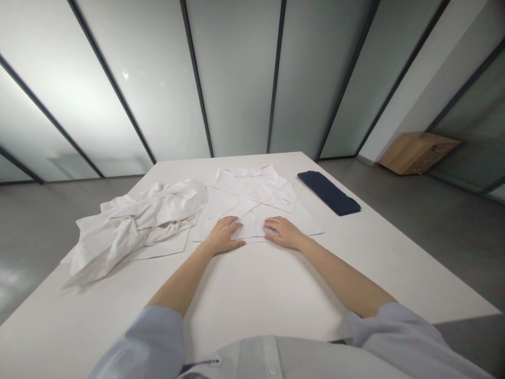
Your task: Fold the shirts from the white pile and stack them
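A white shirt (252, 189) lies spread on the table in front of me, its collar end away from me and its sleeves folded inward across the body. My left hand (226, 235) rests on the shirt's near edge, left of the middle, with thumb and fingers apart. Opposite it, my right hand (282, 232) touches the same edge with its fingers spread and slightly bent. A short strip of the shirt's hem shows between the two hands. The cloth under my palms is hidden.
A crumpled heap of white cloth (134, 223) lies to the left, on top of flatter white fabric. Toward the right edge of the white table (252, 295) is a folded dark navy cloth (328, 192). A wooden cabinet (418, 152) stands on the floor beyond, near frosted glass panels.
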A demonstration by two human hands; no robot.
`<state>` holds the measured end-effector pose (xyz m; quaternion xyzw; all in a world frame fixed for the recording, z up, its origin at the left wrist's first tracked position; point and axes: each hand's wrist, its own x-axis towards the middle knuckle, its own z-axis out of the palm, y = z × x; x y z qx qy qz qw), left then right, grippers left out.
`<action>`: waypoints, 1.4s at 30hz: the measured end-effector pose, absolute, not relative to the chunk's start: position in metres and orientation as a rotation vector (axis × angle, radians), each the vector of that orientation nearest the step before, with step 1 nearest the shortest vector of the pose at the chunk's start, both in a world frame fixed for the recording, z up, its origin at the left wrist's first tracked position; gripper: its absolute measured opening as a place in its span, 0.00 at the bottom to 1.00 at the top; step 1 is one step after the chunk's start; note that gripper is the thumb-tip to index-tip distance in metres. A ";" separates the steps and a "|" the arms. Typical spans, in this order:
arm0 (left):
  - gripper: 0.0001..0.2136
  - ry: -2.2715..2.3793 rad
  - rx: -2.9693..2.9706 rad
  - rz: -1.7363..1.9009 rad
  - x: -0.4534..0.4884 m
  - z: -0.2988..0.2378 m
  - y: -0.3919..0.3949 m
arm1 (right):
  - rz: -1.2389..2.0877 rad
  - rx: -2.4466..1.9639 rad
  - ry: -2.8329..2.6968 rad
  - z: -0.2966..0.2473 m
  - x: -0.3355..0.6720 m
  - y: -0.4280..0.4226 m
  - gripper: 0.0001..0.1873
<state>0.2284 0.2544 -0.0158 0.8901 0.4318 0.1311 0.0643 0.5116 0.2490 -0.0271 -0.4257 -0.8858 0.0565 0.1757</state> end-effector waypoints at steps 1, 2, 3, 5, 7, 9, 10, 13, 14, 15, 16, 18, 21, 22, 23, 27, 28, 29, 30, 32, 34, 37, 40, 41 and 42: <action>0.27 1.275 2.699 0.397 0.230 -0.015 0.253 | 0.174 -1.192 -2.527 -0.028 0.509 0.248 0.22; 0.25 1.242 2.714 0.397 0.232 -0.015 0.252 | 0.185 -1.176 -2.543 -0.028 0.507 0.246 0.25; 0.24 1.209 2.732 0.396 0.234 -0.015 0.251 | 0.194 -1.161 -2.556 -0.028 0.505 0.244 0.28; 0.21 1.145 2.765 0.390 0.238 -0.016 0.248 | 0.207 -1.133 -2.577 -0.028 0.500 0.242 0.31; 0.20 1.097 2.780 0.379 0.243 -0.017 0.247 | 0.220 -1.129 -2.596 -0.029 0.497 0.240 0.31; 0.19 1.079 2.776 0.366 0.247 -0.017 0.246 | 0.225 -1.147 -2.600 -0.029 0.495 0.240 0.29; 0.19 1.080 2.772 0.361 0.248 -0.017 0.246 | 0.218 -1.155 -2.592 -0.029 0.494 0.241 0.29; 0.18 1.076 2.770 0.356 0.250 -0.017 0.246 | 0.182 -1.130 -2.558 -0.029 0.495 0.243 0.25; 0.17 1.071 2.772 0.357 0.250 -0.017 0.245 | 0.171 -1.109 -2.549 -0.028 0.495 0.244 0.22; 0.17 1.066 2.775 0.359 0.251 -0.017 0.245 | 0.163 -1.088 -2.541 -0.028 0.496 0.245 0.19; 0.17 1.062 2.779 0.363 0.251 -0.017 0.244 | 0.160 -1.074 -2.531 -0.028 0.496 0.246 0.17; 0.18 1.053 2.787 0.370 0.253 -0.018 0.243 | 0.168 -1.072 -2.504 -0.029 0.495 0.247 0.13; 0.21 1.023 2.797 0.350 0.256 -0.018 0.241 | 0.205 -1.111 -2.443 -0.030 0.494 0.247 0.12; 0.21 1.015 2.796 0.335 0.257 -0.018 0.241 | 0.223 -1.118 -2.422 -0.029 0.494 0.246 0.12; 0.21 1.010 2.793 0.321 0.258 -0.018 0.241 | 0.241 -1.118 -2.402 -0.028 0.494 0.246 0.13; 0.20 0.982 2.779 0.302 0.259 -0.015 0.239 | 0.285 -1.130 -2.340 -0.023 0.494 0.243 0.14; 0.19 0.973 2.773 0.303 0.260 -0.015 0.239 | 0.282 -1.135 -2.327 -0.021 0.494 0.243 0.15; 0.19 0.963 2.764 0.306 0.260 -0.014 0.240 | 0.278 -1.130 -2.322 -0.021 0.494 0.243 0.15; 0.18 0.955 2.753 0.315 0.260 -0.015 0.240 | 0.276 -1.112 -2.330 -0.020 0.494 0.243 0.15; 0.17 0.941 2.731 0.351 0.261 -0.015 0.241 | 0.283 -1.047 -2.378 -0.021 0.494 0.243 0.15; 0.16 0.939 2.710 0.408 0.261 -0.017 0.243 | 0.280 -0.978 -2.428 -0.022 0.494 0.243 0.14; 0.13 0.992 2.697 0.503 0.260 -0.019 0.245 | 0.223 -0.946 -2.417 -0.025 0.495 0.243 0.13; 0.14 1.067 2.730 0.563 0.257 -0.021 0.247 | 0.186 -0.941 -2.408 -0.027 0.496 0.243 0.12; 0.16 1.075 2.749 0.564 0.256 -0.021 0.247 | 0.186 -0.934 -2.420 -0.028 0.497 0.243 0.13; 0.18 1.075 2.768 0.555 0.255 -0.022 0.247 | 0.188 -0.929 -2.435 -0.028 0.497 0.243 0.13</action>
